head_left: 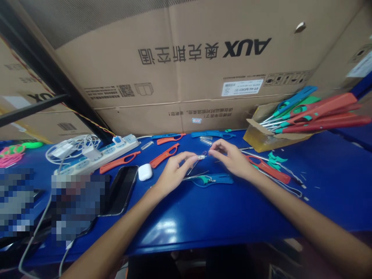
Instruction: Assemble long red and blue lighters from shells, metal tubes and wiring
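Observation:
My left hand pinches a small clear plastic piece between thumb and forefinger. Close by on its right, the fingertips of my right hand are pressed together; anything thin between them is too small to name. Below both hands lies a blue lighter shell with a green part and a metal tube. Right of my right wrist are a red long-nosed lighter shell and loose green plastic parts. Behind the hands rest more clear pieces beside another blue shell.
An open carton of long-nosed lighters stands at the right. Orange shells, a white earphone case, a phone and a power strip lie to the left. A large cardboard box walls the back.

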`<state>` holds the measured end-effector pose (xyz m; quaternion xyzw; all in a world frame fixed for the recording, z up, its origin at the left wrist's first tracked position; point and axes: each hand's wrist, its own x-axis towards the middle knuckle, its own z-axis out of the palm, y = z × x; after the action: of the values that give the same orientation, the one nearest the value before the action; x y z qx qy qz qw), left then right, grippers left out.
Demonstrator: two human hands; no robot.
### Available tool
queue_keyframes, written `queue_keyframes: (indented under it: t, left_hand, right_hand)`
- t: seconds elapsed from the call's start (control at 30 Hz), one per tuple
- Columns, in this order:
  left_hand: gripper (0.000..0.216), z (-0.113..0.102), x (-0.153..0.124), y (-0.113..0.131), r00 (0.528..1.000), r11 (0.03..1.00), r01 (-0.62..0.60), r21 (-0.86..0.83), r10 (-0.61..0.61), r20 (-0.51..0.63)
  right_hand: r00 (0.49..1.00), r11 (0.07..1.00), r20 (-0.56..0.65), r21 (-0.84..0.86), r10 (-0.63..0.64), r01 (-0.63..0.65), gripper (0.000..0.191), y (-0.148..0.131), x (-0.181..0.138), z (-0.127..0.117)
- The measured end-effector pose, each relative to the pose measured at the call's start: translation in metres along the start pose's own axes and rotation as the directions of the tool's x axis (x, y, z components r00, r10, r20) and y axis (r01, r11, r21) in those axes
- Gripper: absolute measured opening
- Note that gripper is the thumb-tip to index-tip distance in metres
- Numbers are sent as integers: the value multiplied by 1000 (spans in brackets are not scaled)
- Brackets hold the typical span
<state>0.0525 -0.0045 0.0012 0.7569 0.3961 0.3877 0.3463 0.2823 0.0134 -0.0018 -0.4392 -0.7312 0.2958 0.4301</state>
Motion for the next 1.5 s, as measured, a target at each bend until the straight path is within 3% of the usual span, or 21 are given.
queue_keyframes:
  t: [0.27, 0.6, 0.9, 1.5]
  left_hand:
    - [29, 2, 0, -4, 1000, 1000, 12, -7, -12, 10]
    - [25, 2, -1, -10, 999, 999, -38, -39, 38, 5]
    - [22, 4, 0, -4, 998, 992, -67, -105, 68, 9]
    - [22, 3, -1, -8, 993, 991, -116, -71, 117, 2]
  right_hand:
    - [990, 951, 87, 278, 113, -133, 27, -5, -2, 1]
    - [979, 885, 60, 420, 195, -201, 33, -13, -6, 2]
    - [977, 882, 111, 421, 181, -211, 27, -18, -8, 4]
    - [968, 917, 188, 332, 166, -221, 23, -25, -11, -1]
